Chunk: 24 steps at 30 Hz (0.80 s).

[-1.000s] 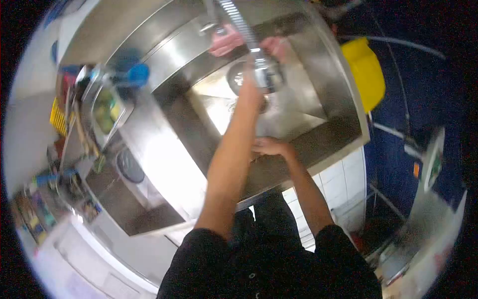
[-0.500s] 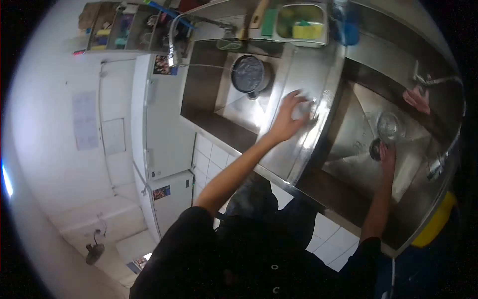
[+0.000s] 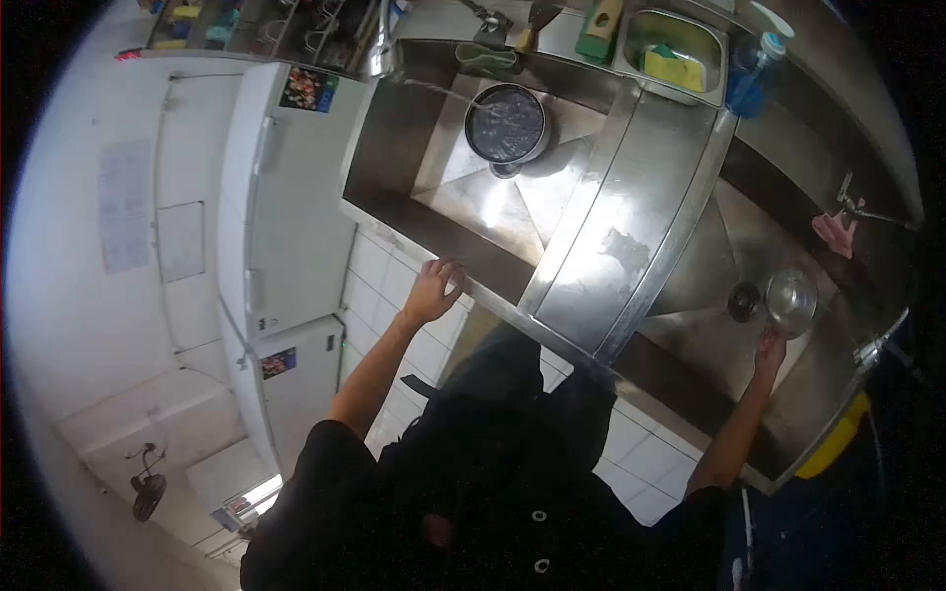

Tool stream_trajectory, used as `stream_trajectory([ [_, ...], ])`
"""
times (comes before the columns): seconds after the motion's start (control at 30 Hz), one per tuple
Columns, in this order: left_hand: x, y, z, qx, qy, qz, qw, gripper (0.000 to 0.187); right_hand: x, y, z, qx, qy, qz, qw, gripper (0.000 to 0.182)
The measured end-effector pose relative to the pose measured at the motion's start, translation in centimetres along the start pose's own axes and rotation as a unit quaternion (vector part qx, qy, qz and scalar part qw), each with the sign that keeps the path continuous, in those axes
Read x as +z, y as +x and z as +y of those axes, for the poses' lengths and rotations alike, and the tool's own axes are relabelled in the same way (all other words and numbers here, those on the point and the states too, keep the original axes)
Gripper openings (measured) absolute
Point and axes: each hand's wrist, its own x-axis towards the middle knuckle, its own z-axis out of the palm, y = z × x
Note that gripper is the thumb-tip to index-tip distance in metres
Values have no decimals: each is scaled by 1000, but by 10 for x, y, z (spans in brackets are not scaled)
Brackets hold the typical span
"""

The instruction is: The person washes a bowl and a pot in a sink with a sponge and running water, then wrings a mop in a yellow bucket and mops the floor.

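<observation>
Beside the front rim of the left sink (image 3: 394, 233), my left hand (image 3: 432, 293) has loosely curled fingers, thumb apart, and holds nothing. Over in the right sink (image 3: 690, 350), my right hand (image 3: 772, 347) grips the near edge of a shiny, clear round bowl (image 3: 791, 301). That bowl is tilted and sits just right of the dark drain (image 3: 743, 301). In the left sink a pot (image 3: 506, 123) full of water stands by the drain, and a thin stream from the tap (image 3: 382, 59) runs into it.
A wet steel counter (image 3: 616, 222) divides the sinks. At its back are a steel tub (image 3: 673, 59) with a yellow sponge, a blue soap bottle (image 3: 754, 79) and a green-and-wood brush (image 3: 599, 30). A pink cloth (image 3: 836, 234) hangs by the right tap. White fridges (image 3: 301, 187) stand left.
My left hand has moved from above the middle counter back to the left sink's front rim. My right hand has drawn the round bowl nearer, away from the drain. The view has shifted.
</observation>
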Motion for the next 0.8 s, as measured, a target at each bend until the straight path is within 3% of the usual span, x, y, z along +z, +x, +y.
stream_trajectory([
  [0.07,-13,8,-11,23,-15,-9,1000,35,-7,-39,-17,6,-97,62,993,34],
  [0.1,-9,11,-29,56,-47,14,997,35,-14,-63,-16,-4,-86,44,995,34],
  [0.17,-6,11,-57,26,-170,27,985,40,23,-151,-16,-48,-112,112,986,23],
  [0.2,-22,15,-60,48,-143,35,988,39,45,-197,-19,-69,-126,146,979,25],
  [0.23,-23,13,-79,45,-84,43,995,39,56,-222,-31,-8,-109,78,991,28],
  [0.27,-36,9,-91,51,-122,52,990,37,79,-250,-33,40,-96,140,985,23],
  [0.3,-53,3,-103,44,-131,45,989,36,99,-275,-38,72,-145,134,978,19],
  [0.33,-63,-12,-120,-42,-213,34,975,35,118,-298,-42,107,-195,119,968,15],
  [0.37,-55,-26,-163,6,-205,74,976,35,129,-312,-34,90,-184,119,972,12],
  [0.4,-65,-48,-178,-56,-273,68,958,36,125,-323,-28,99,-199,139,965,12],
  [0.43,-72,-48,-203,-146,-267,40,952,36,144,-311,4,102,-225,134,960,12],
  [0.47,-53,-68,-258,-116,-225,74,965,34,145,-312,9,107,-247,125,955,13],
  [0.5,-45,-91,-285,-123,-288,101,944,35,148,-307,4,146,-275,105,944,16],
  [0.53,-54,-116,-298,-138,-159,61,976,39,151,-300,0,183,-301,81,932,19],
  [0.57,-34,-135,-335,-241,-195,49,950,43,153,-290,-3,220,-327,55,917,22],
  [0.6,-10,-159,-389,-266,-162,-7,950,44,149,-269,-3,268,-325,57,905,25],
  [0.63,-13,-186,-383,-199,-40,-20,979,41,144,-248,-9,292,-317,40,901,25],
  [0.7,-18,-218,-351,-239,-73,-87,964,39,121,-197,-36,342,-308,10,888,26],
  [0.8,-35,-238,-281,-289,-161,-133,934,38,48,-81,-54,238,-301,99,918,26],
])
